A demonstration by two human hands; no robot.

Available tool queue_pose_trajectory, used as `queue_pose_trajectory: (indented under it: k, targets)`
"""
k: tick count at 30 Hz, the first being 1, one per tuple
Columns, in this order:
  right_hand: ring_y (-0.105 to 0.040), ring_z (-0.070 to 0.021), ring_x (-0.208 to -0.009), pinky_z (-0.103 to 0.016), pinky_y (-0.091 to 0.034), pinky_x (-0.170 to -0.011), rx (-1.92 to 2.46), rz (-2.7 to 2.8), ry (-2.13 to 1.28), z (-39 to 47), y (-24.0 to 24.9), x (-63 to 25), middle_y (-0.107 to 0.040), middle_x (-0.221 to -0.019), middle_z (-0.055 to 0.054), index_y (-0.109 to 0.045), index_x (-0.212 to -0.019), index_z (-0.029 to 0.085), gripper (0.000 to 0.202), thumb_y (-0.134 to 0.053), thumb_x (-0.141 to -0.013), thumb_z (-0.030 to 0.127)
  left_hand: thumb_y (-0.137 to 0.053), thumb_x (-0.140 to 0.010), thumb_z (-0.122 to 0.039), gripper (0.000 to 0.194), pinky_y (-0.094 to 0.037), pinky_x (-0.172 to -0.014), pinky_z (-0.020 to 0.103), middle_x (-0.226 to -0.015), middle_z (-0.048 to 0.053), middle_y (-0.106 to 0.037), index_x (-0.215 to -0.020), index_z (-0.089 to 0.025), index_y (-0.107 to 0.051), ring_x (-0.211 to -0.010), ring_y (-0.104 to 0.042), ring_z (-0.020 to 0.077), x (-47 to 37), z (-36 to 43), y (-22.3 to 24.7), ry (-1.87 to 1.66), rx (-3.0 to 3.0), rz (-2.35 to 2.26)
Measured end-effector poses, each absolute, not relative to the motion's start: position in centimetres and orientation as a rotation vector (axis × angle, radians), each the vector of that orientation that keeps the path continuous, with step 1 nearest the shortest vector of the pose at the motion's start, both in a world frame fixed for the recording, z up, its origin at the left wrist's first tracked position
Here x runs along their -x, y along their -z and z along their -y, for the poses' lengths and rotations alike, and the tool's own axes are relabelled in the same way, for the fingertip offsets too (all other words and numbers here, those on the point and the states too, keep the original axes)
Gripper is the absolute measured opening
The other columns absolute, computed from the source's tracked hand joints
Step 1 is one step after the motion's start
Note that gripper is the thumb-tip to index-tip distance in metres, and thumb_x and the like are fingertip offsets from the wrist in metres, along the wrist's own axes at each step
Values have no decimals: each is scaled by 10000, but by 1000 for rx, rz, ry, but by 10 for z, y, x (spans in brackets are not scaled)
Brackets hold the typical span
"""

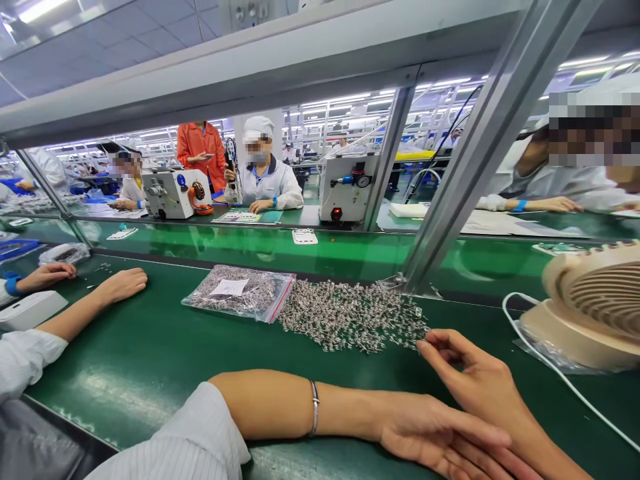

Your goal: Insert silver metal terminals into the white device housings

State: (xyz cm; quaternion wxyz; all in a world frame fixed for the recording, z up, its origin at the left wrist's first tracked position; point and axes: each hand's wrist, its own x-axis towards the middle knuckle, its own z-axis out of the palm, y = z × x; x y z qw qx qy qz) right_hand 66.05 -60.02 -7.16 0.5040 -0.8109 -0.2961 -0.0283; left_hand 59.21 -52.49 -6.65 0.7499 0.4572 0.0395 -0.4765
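A wide heap of small silvery metal parts (350,313) lies loose on the green bench. At its right edge my right hand (480,377) has thumb and forefinger pinched together, touching the outermost pieces; what sits between the fingertips is too small to make out. My left hand (440,437) rests palm up in front of my right forearm, fingers stretched out, nothing visible in it. Its far fingers run off the bottom of the frame. Left of the heap, touching it, is a clear zip bag (237,293) filled with similar parts and bearing a white label.
A beige fan (590,307) with a white cable stands at the right. Behind the bench runs a green conveyor (240,243) carrying a white panel (305,237). A metal post (460,167) rises behind the heap. At the left, a co-worker's hand (123,283) rests on the bench.
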Motion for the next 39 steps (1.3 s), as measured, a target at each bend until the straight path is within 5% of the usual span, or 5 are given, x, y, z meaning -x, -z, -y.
queue_pose_trajectory:
  k: [12, 17, 30, 34, 39]
  targets:
    - [-614, -192, -606, -319, -509, -606, 1936, 635, 2, 604, 71, -664, -677, -671, -22, -656, -746, 218, 344, -556, -590, 509, -74, -933, -513, 729, -370, -479, 197, -548, 66, -554, -580, -103, -563, -447, -435, 81, -588, 516, 59, 769, -1069, -405]
    - [-598, -180, -577, -276, -465, -483, 1898, 642, 49, 603, 74, -665, -672, -667, -22, -671, -744, 235, 308, -537, -587, 463, -10, -902, -576, 761, -318, -507, 226, -543, 70, -542, -584, -114, -525, -447, -385, 84, -591, 508, 60, 669, -1068, -441]
    - [-486, -125, -422, -231, -375, -352, 1893, 701, -6, 602, 68, -657, -622, -594, -17, -655, -748, 212, 293, -541, -577, 421, -130, -915, -547, 574, -222, -552, 235, -541, 44, -493, -701, -148, -483, -488, -324, 103, -593, 496, 61, 479, -1037, -413]
    - [-563, -155, -500, -228, -414, -380, 1903, 698, -33, 602, 68, -657, -633, -616, -26, -643, -725, 214, 276, -549, -559, 415, -194, -930, -471, 465, -229, -569, 229, -523, 28, -505, -753, -158, -487, -481, -335, 101, -592, 497, 59, 470, -1028, -408]
    - [-447, -103, -326, -242, -399, -320, 1889, 677, -134, 604, 71, -657, -614, -594, 5, -648, -830, 212, 329, -567, -592, 425, -153, -946, -425, 476, -266, -594, 226, -521, 23, -512, -799, -148, -511, -494, -378, 104, -591, 497, 59, 463, -1019, -418]
